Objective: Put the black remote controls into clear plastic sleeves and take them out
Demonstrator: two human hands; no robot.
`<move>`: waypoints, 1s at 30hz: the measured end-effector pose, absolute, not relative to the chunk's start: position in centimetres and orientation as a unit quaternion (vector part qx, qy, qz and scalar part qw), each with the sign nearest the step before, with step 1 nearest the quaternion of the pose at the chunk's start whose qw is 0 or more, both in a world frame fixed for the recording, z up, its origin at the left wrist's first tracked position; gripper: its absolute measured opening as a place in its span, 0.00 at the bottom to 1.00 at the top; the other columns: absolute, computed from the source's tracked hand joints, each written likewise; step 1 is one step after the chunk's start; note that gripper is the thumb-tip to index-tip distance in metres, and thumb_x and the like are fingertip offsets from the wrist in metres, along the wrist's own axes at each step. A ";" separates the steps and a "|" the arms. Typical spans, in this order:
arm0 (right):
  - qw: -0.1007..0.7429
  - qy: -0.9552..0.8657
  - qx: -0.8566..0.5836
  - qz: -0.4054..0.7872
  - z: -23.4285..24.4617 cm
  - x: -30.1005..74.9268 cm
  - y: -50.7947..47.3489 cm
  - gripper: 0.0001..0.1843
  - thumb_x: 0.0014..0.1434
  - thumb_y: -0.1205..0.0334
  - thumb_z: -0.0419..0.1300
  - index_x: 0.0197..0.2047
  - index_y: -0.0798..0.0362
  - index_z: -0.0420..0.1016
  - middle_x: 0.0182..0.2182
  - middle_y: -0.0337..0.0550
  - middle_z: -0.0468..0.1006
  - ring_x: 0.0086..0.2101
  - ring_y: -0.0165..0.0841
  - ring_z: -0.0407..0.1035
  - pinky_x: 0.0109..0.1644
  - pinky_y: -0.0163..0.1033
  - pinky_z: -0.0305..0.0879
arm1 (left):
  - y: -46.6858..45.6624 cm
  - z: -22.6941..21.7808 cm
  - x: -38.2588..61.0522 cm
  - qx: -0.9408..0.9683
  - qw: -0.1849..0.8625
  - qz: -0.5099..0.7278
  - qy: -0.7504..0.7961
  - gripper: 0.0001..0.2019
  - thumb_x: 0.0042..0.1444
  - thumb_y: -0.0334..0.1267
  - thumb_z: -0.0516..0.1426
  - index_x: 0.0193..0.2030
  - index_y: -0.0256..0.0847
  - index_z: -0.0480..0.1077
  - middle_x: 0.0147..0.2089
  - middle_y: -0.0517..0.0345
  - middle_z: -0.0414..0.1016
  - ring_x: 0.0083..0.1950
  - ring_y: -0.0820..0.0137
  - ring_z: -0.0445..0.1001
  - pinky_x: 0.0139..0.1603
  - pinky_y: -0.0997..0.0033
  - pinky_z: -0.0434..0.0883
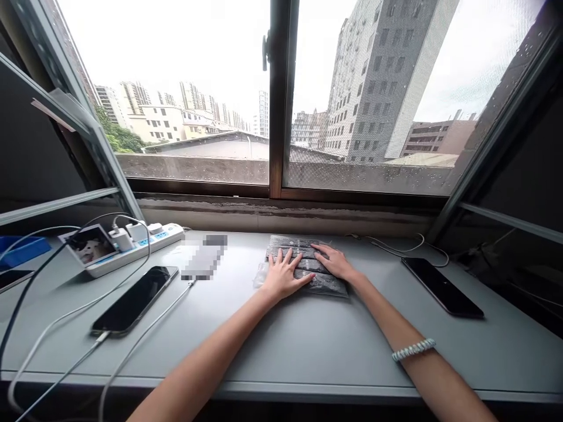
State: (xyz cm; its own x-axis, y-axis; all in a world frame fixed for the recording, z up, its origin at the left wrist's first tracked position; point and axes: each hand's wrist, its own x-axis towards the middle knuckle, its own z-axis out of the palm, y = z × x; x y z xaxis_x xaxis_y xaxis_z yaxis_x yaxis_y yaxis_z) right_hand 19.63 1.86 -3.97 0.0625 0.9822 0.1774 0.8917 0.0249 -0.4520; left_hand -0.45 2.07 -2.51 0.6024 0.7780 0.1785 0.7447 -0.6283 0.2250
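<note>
A dark packet in clear plastic wrapping (328,285) lies flat on the grey table, in several bands side by side; what is inside I cannot make out. On its left part rests my left hand (284,275), palm down with the fingers spread. My right hand (334,261) lies on its upper right part, fingers stretched out toward the middle. Both hands touch the wrapping from above, and neither is closed around it. Parts of the packet are hidden under the fingers. A coiled band (413,350) circles my right forearm.
A black phone (135,300) with a plugged-in cable lies on the left, beside a blurred-out device (204,258). Behind them stands a white power strip (136,249) with loose cables. Another phone (442,287) lies on the right. A window (281,117) rises behind the table (316,351).
</note>
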 end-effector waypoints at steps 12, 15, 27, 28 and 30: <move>0.199 -0.559 -0.805 0.005 -1.6 18.4 -0.7 0.27 0.61 0.52 0.45 0.58 0.59 0.64 0.53 0.56 0.68 0.51 0.42 0.64 0.55 0.45 0.55 | 3.8 -2.4 -0.2 0.797 0.086 0.185 0.568 0.42 0.54 0.64 0.40 0.67 0.35 0.43 0.69 0.41 0.40 0.69 0.50 0.33 0.65 0.50 0.40; 0.213 -0.519 -0.828 0.000 -1.3 18.9 -0.8 0.24 0.60 0.54 0.48 0.53 0.57 0.70 0.46 0.55 0.74 0.45 0.41 0.69 0.46 0.40 0.61 | 4.1 -2.2 -0.6 0.783 0.104 0.173 0.589 0.40 0.55 0.61 0.42 0.67 0.33 0.43 0.68 0.37 0.41 0.68 0.48 0.37 0.65 0.51 0.42; 0.252 -0.566 -0.785 0.024 -2.4 17.9 0.0 0.16 0.60 0.63 0.48 0.44 0.49 0.76 0.40 0.44 0.78 0.40 0.32 0.71 0.39 0.30 0.61 | 4.7 -2.3 -0.8 0.804 0.121 0.198 0.547 0.31 0.57 0.54 0.43 0.63 0.37 0.55 0.67 0.43 0.48 0.68 0.56 0.45 0.65 0.60 0.48; 0.253 -0.563 -0.786 0.018 -2.6 17.6 -0.1 0.17 0.61 0.63 0.47 0.46 0.50 0.75 0.42 0.44 0.77 0.42 0.33 0.71 0.40 0.31 0.61 | 4.7 -2.4 -0.7 0.805 0.119 0.197 0.547 0.31 0.57 0.54 0.43 0.63 0.37 0.55 0.68 0.43 0.47 0.68 0.56 0.43 0.65 0.59 0.48; 0.254 -0.560 -0.789 0.010 -2.7 17.1 -0.3 0.19 0.62 0.64 0.44 0.48 0.50 0.74 0.43 0.45 0.76 0.43 0.33 0.70 0.40 0.31 0.61 | 4.7 -2.6 -0.5 0.803 0.119 0.191 0.552 0.32 0.57 0.54 0.43 0.64 0.38 0.54 0.68 0.45 0.45 0.69 0.54 0.41 0.65 0.58 0.47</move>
State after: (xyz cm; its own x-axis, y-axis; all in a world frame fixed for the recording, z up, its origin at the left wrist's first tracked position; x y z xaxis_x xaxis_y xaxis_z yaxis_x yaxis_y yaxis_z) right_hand 17.10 -0.30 -2.70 0.3728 0.8882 0.2687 0.8779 -0.2439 -0.4120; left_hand -0.53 4.67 -2.61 0.3183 0.9317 0.1750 0.8405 -0.3627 0.4026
